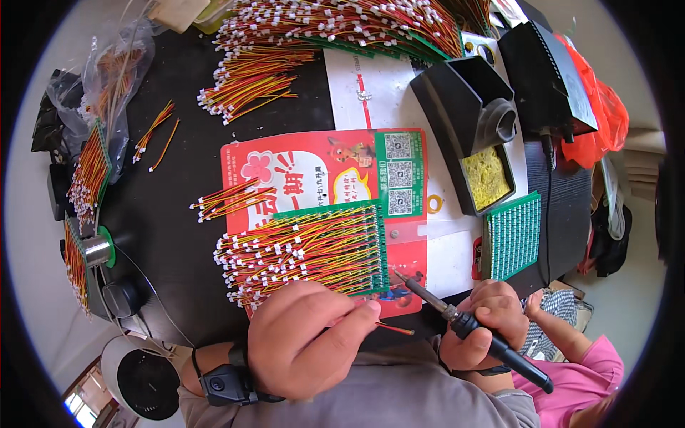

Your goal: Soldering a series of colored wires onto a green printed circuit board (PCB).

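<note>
My left hand is closed in a pinch on a short cable, whose wire end sticks out past the fingertips. My right hand grips a black soldering iron, its metal tip pointing up and left toward the green circuit board panel. Rows of red and yellow wires with white connectors run leftward from that panel, just beyond my left hand. Under it lies a red printed sheet. Several loose cables rest on the sheet's left side.
Beyond the sheet stands an iron holder with yellow sponge; a bare green panel lies right. Wired boards pile up at the back. A solder spool stands left. Someone else's pink sleeve shows lower right.
</note>
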`<state>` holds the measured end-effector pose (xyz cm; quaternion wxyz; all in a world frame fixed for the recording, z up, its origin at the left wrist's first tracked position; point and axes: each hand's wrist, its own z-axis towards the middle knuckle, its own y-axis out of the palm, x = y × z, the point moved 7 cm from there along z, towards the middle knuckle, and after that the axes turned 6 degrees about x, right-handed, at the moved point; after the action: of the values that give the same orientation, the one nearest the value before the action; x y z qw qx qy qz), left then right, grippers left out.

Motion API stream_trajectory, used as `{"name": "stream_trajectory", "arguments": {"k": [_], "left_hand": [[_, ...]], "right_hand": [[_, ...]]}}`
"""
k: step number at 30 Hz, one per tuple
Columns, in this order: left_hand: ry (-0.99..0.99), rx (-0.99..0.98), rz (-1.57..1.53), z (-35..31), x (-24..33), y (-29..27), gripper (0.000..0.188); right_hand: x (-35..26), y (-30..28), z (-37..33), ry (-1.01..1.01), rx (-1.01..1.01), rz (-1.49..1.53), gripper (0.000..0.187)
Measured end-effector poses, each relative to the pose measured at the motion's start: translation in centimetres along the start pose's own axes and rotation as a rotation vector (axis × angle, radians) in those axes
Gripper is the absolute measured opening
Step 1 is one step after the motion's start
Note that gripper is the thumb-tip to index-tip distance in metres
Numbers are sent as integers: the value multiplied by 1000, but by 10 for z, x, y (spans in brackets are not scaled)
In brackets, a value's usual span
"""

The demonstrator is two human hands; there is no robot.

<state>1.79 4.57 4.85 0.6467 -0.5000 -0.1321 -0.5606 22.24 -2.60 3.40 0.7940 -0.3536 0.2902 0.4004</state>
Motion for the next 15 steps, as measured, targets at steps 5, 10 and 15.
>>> {"name": "stream_trajectory", "arguments": {"k": [5,10,15], "left_hand": [[29,8,45,-5,-1,5,31],[77,-96,131,-3,-2,8,31],[53,-95,127,-5,-7,15,31]], "right_hand": [[0,2,0,-35,-1,45,26],[-1,4,1,-71,49,50,27],[1,5,0,-60,67,65,28]]}}
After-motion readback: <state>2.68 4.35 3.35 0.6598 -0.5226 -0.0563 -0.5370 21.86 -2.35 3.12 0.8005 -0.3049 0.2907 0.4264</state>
